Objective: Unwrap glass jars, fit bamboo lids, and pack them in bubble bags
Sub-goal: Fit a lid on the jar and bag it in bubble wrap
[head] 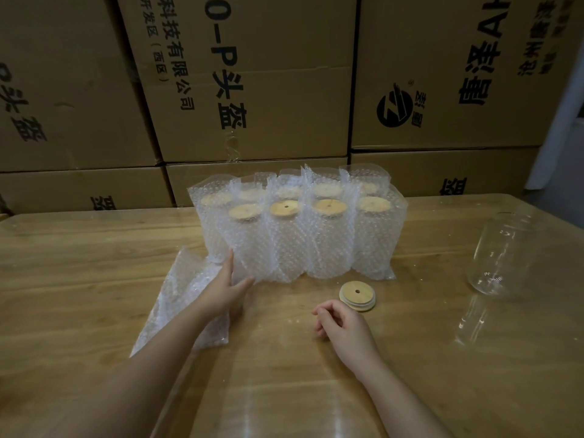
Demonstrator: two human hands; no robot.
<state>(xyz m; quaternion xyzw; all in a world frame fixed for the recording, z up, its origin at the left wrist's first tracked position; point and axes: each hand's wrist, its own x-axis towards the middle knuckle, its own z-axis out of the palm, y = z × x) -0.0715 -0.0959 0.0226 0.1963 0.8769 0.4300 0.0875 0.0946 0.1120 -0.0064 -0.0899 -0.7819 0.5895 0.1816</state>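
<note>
Several glass jars with bamboo lids stand upright in bubble bags (297, 229) in two rows at the table's middle. My left hand (226, 289) lies with straight fingers against the base of the front-left bagged jar, over a pile of flat empty bubble bags (177, 295). My right hand (341, 324) rests on the table with loosely curled fingers, holding nothing. A small stack of bamboo lids (357, 296) lies just beyond its fingers. A bare glass jar (499, 251) stands at the right, with no lid on it.
The wooden table (94, 263) carries a glossy clear cover. Stacked cardboard boxes (252, 83) form a wall right behind the table's far edge. A reflection of the bare jar shows on the table in front of that jar.
</note>
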